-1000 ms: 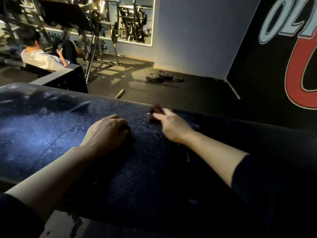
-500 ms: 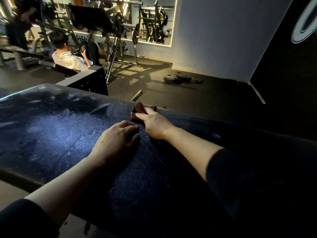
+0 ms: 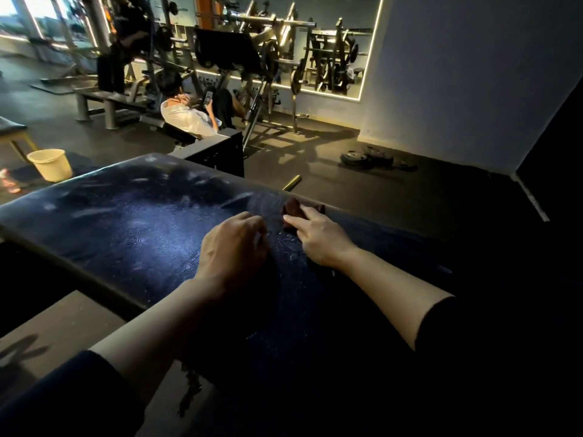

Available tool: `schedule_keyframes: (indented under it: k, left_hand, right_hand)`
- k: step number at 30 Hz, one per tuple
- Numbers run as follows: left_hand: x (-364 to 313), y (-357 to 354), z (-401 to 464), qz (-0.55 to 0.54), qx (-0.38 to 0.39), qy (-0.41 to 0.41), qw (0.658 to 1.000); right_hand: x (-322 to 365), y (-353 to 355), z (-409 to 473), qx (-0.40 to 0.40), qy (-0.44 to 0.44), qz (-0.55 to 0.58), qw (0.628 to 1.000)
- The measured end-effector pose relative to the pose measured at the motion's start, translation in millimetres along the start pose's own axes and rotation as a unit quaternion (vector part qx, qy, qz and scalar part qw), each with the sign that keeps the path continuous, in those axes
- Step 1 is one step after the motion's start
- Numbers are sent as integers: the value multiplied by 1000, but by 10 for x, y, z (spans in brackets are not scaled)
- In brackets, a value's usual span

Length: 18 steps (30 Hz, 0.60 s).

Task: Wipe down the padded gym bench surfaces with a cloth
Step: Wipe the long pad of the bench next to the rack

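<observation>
A wide dark blue padded bench [image 3: 135,234] fills the foreground, its surface streaked with wet smears. My right hand [image 3: 318,238] presses a dark red cloth [image 3: 291,208] onto the pad near its far edge, with the fingers stretched over it. The cloth pokes out beyond my fingertips. My left hand [image 3: 235,247] rests on the pad just left of the right hand, fingers loosely curled, and holds nothing that I can see.
A cream bucket [image 3: 52,165] stands on the floor at the far left. A person [image 3: 189,115] sits on a machine behind the bench. Weight plates [image 3: 356,157] and a short metal bar [image 3: 291,182] lie on the dark floor beyond. Racks line the back wall.
Both hands and the cloth have shifted left along the pad. My view has swung left, so the bucket has come into sight and the painted wall has gone.
</observation>
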<state>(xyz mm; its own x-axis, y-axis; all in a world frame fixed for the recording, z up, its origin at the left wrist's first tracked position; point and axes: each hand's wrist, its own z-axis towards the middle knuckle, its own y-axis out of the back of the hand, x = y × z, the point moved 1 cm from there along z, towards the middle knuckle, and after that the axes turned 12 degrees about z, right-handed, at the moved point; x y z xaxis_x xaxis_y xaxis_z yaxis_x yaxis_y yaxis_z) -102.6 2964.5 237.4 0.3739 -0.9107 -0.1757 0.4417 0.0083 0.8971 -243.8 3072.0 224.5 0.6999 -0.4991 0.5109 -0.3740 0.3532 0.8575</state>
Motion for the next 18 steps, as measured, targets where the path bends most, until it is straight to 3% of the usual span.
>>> schedule_keyframes:
  k: [6,14,18]
  left_hand:
    - [432,9,-217,-5,97,-65,993]
    - [459,-112,-290,53,122,-107,985]
    - [477,-118,-304,53,118,-119,984]
  right_hand:
    - [-193,179,-778,26,98,15,995]
    - [348,-305,231,3,67,-37,997]
    - [298,-221,-169,20,110,16,994]
